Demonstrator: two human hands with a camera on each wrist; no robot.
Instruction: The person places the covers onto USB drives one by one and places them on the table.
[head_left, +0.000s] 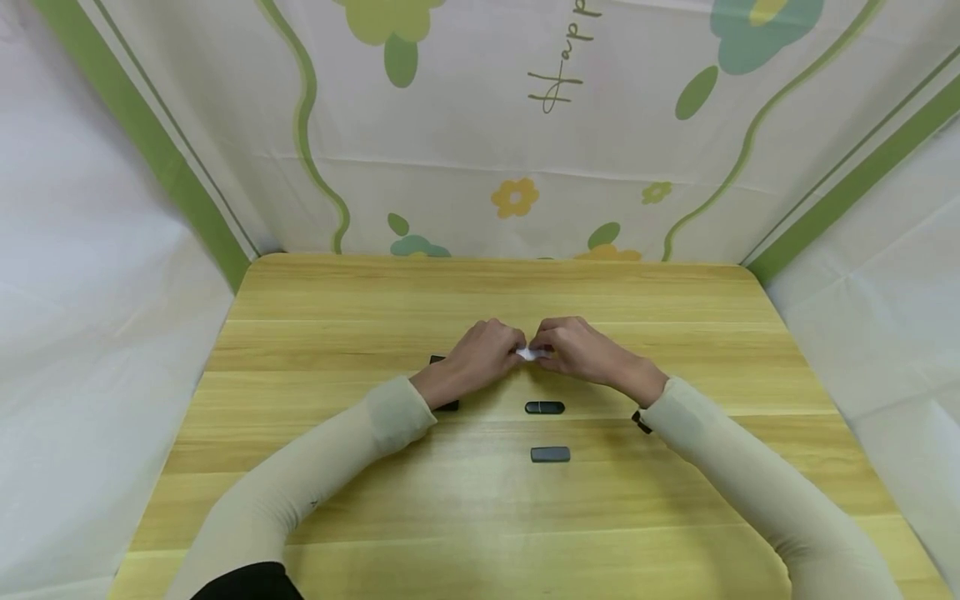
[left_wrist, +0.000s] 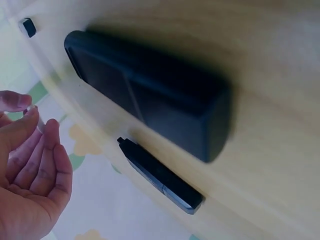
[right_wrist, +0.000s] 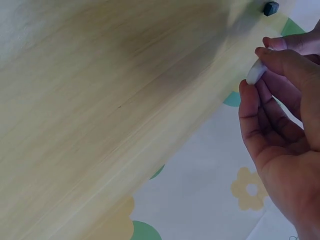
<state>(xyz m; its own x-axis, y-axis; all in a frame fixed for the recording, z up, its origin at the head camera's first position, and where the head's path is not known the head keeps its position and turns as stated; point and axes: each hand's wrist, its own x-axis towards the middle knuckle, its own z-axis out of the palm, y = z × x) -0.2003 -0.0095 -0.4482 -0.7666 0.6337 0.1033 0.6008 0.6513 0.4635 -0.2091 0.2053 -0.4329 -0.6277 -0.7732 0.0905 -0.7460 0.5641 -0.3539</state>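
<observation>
A small white piece (head_left: pixel 531 354) is held between both hands above the far middle of the table; its kind is mostly hidden by fingers. My left hand (head_left: pixel 483 354) pinches its left end, and my right hand (head_left: pixel 577 350) grips the right end between thumb and fingers. In the right wrist view the white piece (right_wrist: pixel 256 72) shows a rounded, smooth edge. Nearer me lie a black stick-shaped device (head_left: pixel 544 407) with a thin line across it and a dark grey one (head_left: pixel 551 454), both resembling USB sticks.
Below the left forearm, partly covered, sits a dark item (head_left: pixel 447 406). The left wrist view shows a thick black block (left_wrist: pixel 145 95) and a slim black stick with a narrow tip (left_wrist: pixel 160 175). A printed cloth (head_left: pixel 450 125) hangs behind the wooden table (head_left: pixel 360 300).
</observation>
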